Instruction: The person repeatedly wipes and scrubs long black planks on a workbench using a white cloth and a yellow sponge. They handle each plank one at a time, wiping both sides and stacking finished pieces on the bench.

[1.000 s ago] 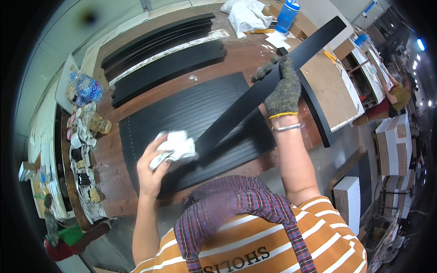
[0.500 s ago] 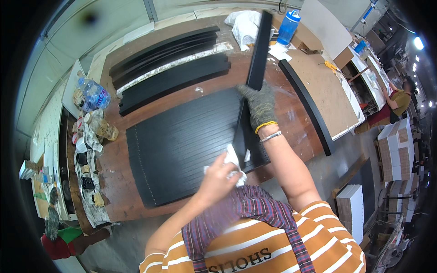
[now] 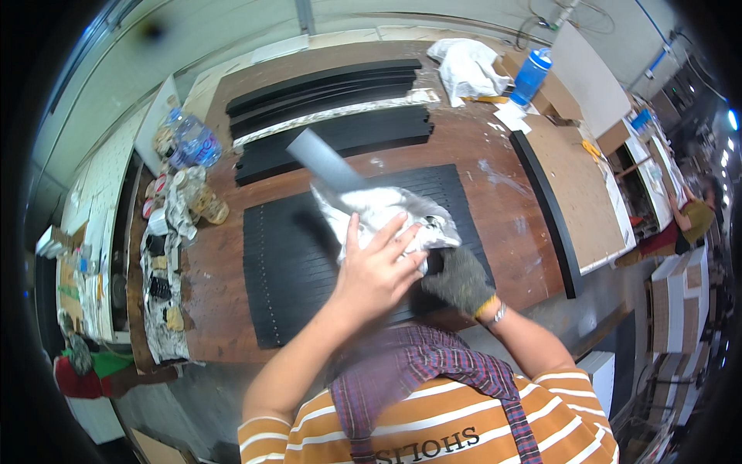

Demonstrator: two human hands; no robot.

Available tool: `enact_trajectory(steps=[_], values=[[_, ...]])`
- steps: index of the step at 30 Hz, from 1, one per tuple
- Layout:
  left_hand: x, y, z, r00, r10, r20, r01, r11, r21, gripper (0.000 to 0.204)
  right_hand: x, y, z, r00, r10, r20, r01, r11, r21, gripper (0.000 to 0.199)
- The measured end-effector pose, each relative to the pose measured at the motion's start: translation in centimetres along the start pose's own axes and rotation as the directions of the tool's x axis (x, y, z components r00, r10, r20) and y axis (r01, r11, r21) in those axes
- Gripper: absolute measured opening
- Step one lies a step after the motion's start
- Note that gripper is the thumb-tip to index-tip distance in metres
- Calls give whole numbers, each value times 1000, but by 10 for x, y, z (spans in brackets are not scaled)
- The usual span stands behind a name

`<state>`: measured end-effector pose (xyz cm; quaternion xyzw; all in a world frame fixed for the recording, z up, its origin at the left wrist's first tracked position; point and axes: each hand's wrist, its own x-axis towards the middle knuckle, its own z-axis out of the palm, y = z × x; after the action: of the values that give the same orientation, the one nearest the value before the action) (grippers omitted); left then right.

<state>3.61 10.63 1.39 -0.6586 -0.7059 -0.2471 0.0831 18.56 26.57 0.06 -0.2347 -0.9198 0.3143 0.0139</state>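
My left hand (image 3: 375, 267) is bare and lies over a crumpled white cloth (image 3: 417, 209), pressing it round a black strip (image 3: 328, 161). One end of the strip sticks out beyond the cloth and catches the light. A dark grey knit glove with a yellow cuff covers my right hand (image 3: 462, 282), closed on the strip's near end, which the cloth and fingers partly hide. Both hands are above a black slatted panel (image 3: 282, 286) with a dotted line along its left side.
Black strips (image 3: 325, 89) and a black board (image 3: 340, 145) lie at the back of the brown table (image 3: 216, 309). A long black strip (image 3: 547, 209) runs along the right side. Bottles (image 3: 197, 139) and jars stand left; a blue bottle (image 3: 532, 77) and white cloth (image 3: 468, 66) sit back right.
The strip has swung from nearly upright to tilted left, low above the panel. My right hand has come down and nearer; my left hand has moved forward, the cloth now spread over the strip.
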Motion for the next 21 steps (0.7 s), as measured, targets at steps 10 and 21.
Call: enact_trajectory(steps=[10,21], values=[[-70,-162,-64,412,-858,-307,400,473,-785,26,-80,-1,8,983,47,177,-56,997,47,51],[-42,-76,-39,421,-898,-131,-37,127,-991,21,-52,11,30,968,45,248,-186,791,583,55]])
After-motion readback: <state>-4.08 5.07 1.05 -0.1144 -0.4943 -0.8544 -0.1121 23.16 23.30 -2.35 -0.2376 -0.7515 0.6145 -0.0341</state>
